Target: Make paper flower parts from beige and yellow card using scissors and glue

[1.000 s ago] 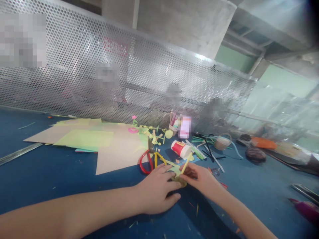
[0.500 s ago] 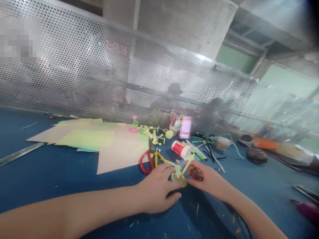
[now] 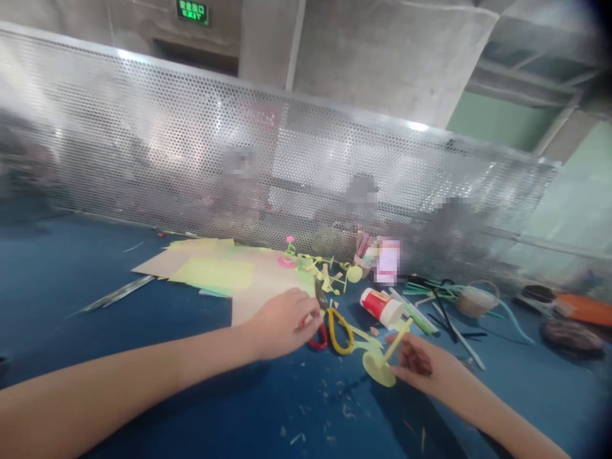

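My left hand (image 3: 287, 324) is curled over the red handle loop of a pair of scissors (image 3: 340, 331), thumb and fingers closing on it. The other loop is yellow, and the dark blades point away from me, partly over the paper. My right hand (image 3: 425, 363) has its fingers bent and pinches the side of a yellow paper piece (image 3: 381, 370), a round disc with a thin stem rising at a tilt. Its fingertips are partly hidden behind the stem. Pale paper strips (image 3: 368, 338) lie between the scissors and the disc.
A white and red bottle (image 3: 381, 308) lies beside pipe cleaners and sticks (image 3: 449, 319). Paper sheets (image 3: 210, 274), yellow cutouts (image 3: 329, 277) and a pink and green paper figure (image 3: 289, 252) are farther back. A perforated metal screen (image 3: 191, 140) borders the blue table (image 3: 191, 395).
My left hand has left the yellow paper piece and moved left onto the scissors' red handle. My right hand stays at the paper piece. The camera view has shifted.
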{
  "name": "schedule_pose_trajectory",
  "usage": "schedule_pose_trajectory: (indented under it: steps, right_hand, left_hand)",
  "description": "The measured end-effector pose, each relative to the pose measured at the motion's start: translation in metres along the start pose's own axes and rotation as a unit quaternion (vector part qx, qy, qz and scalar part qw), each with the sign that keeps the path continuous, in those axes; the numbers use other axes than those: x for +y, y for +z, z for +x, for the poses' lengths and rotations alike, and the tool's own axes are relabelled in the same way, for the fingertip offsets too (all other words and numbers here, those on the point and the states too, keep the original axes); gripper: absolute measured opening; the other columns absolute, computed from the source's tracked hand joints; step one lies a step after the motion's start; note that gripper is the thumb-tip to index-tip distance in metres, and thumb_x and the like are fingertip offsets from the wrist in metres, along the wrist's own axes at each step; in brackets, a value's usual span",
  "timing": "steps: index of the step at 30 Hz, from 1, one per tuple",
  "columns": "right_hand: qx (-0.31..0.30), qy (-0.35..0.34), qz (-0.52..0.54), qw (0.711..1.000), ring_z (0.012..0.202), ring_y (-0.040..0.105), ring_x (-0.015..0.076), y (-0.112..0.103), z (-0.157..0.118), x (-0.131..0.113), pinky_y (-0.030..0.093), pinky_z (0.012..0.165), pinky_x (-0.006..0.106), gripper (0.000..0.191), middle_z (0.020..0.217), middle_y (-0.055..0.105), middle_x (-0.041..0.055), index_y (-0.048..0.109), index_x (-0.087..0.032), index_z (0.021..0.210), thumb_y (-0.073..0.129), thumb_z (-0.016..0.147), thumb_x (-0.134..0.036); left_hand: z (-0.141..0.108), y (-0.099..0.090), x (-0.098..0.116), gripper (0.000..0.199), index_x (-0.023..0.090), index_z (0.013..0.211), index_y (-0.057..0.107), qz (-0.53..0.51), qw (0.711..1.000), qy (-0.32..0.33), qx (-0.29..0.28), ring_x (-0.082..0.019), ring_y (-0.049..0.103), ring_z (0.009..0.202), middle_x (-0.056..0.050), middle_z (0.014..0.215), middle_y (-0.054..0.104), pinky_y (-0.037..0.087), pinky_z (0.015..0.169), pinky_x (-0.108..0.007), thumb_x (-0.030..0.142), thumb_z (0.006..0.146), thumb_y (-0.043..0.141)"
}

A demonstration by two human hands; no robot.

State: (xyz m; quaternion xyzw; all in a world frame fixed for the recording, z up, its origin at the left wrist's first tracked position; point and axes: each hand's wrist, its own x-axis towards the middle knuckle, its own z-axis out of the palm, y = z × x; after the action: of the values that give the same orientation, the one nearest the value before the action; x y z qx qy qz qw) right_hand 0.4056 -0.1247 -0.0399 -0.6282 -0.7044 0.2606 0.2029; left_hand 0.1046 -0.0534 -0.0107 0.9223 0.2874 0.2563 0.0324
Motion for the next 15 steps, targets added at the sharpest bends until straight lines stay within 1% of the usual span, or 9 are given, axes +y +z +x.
schedule_pose_trajectory:
  steps: [1,3,6,8,9,11,13,15]
  right_hand:
    - [-0.006,0.003,0.001,1.0,0.058,0.052,0.0145,0.002,0.001,0.002,0.044,0.057,0.025,0.041,0.07,0.052,-0.0008,0.048,-0.019,0.103,0.056,0.072,-0.045]
    - [0.002,0.004,0.008,1.0,0.057,0.053,0.015,0.004,0.002,0.004,0.044,0.057,0.026,0.045,0.068,0.053,-0.0009,0.047,-0.018,0.104,0.058,0.069,-0.045]
    - [0.003,0.011,0.021,1.0,0.058,0.054,0.0154,0.007,0.005,0.005,0.045,0.057,0.026,0.048,0.069,0.054,-0.0005,0.047,-0.019,0.105,0.058,0.067,-0.047]
    - [-0.008,0.008,0.028,1.0,0.058,0.054,0.0152,0.008,0.007,0.003,0.045,0.058,0.026,0.049,0.069,0.054,-0.0008,0.046,-0.019,0.106,0.057,0.068,-0.048]
    - [-0.01,0.005,0.031,0.999,0.058,0.054,0.0149,0.009,0.007,0.001,0.045,0.057,0.026,0.049,0.069,0.053,-0.001,0.046,-0.019,0.107,0.056,0.069,-0.047]
    - [-0.01,0.004,0.035,0.999,0.058,0.053,0.0148,0.01,0.009,-0.002,0.045,0.057,0.026,0.048,0.068,0.052,-0.0015,0.045,-0.019,0.108,0.055,0.07,-0.046]
    - [-0.005,0.008,0.033,0.999,0.058,0.053,0.0149,0.012,0.009,-0.005,0.044,0.057,0.026,0.047,0.067,0.051,-0.0017,0.045,-0.019,0.108,0.055,0.07,-0.045]
    - [-0.001,0.011,0.034,0.999,0.058,0.053,0.015,0.014,0.009,-0.007,0.044,0.056,0.026,0.047,0.067,0.051,-0.0017,0.045,-0.019,0.108,0.056,0.07,-0.045]
  left_hand:
    - [-0.001,-0.007,-0.015,0.019,0.018,0.084,0.054,0.019,0.999,-0.043,0.001,-0.018,0.053,0.079,-0.004,0.081,0.059,0.042,0.071,-0.029,0.03,0.086,0.039]
    - [-0.002,-0.023,-0.05,0.018,0.019,0.085,0.054,0.062,0.99,-0.127,-0.026,-0.018,0.054,0.083,-0.004,0.086,0.06,0.041,0.074,-0.028,0.03,0.084,0.04]
    - [-0.009,-0.047,-0.102,0.024,0.016,0.085,0.056,0.089,0.976,-0.19,-0.047,-0.022,0.056,0.086,-0.008,0.091,0.062,0.041,0.075,-0.03,0.037,0.079,0.046]
    - [-0.017,-0.058,-0.127,0.034,0.015,0.088,0.058,0.101,0.968,-0.217,-0.075,-0.025,0.056,0.088,-0.01,0.094,0.062,0.04,0.075,-0.032,0.045,0.072,0.053]
    - [-0.021,-0.062,-0.135,0.04,0.015,0.091,0.058,0.106,0.964,-0.225,-0.091,-0.027,0.056,0.09,-0.011,0.096,0.062,0.04,0.076,-0.033,0.049,0.069,0.055]
    - [-0.029,-0.064,-0.145,0.051,0.016,0.094,0.058,0.113,0.957,-0.238,-0.12,-0.029,0.055,0.091,-0.012,0.097,0.062,0.04,0.077,-0.035,0.055,0.062,0.058]
    - [-0.035,-0.062,-0.148,0.058,0.017,0.097,0.057,0.119,0.953,-0.242,-0.139,-0.03,0.054,0.092,-0.011,0.097,0.061,0.04,0.077,-0.035,0.06,0.058,0.059]
    - [-0.039,-0.058,-0.148,0.06,0.018,0.099,0.056,0.122,0.952,-0.241,-0.146,-0.03,0.053,0.092,-0.011,0.097,0.06,0.04,0.076,-0.035,0.062,0.057,0.058]
